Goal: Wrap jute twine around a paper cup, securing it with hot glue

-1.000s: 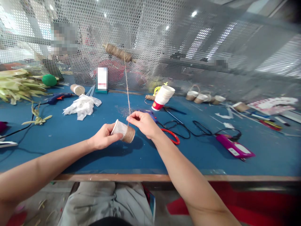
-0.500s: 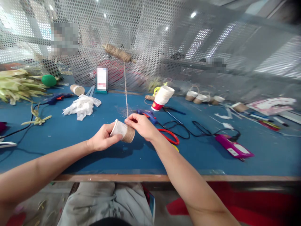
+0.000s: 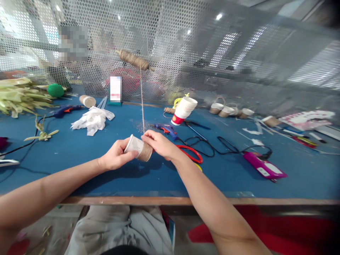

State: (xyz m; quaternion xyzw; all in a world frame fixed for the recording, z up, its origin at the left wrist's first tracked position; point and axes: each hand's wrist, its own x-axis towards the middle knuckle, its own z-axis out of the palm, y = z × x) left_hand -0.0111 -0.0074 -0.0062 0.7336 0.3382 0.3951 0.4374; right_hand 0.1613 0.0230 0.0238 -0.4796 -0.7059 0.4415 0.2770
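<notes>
My left hand (image 3: pixel 118 154) is closed around a white paper cup (image 3: pixel 134 144), which lies tilted on its side above the table. Brown twine (image 3: pixel 145 152) covers the base end of the cup in tight turns. At that end, the fingers of my right hand (image 3: pixel 157 142) pinch the strand of twine (image 3: pixel 142 102) where it meets the cup. The strand runs up, taut, to a twine spool (image 3: pixel 133 59) hanging in front of the perforated metal screen. My right fingertips partly hide the wound twine.
Behind my right hand lies a blue glue gun (image 3: pixel 167 130), near red-handled scissors (image 3: pixel 191 153). A stack of paper cups (image 3: pixel 183 110) leans farther back. To the right is a purple power strip (image 3: pixel 264 165); to the left, a crumpled white plastic bag (image 3: pixel 92 119) and another glue gun (image 3: pixel 66 110).
My right hand has shifted very slightly at the cup's wrapped end. The cup and my left hand stay in nearly the same place.
</notes>
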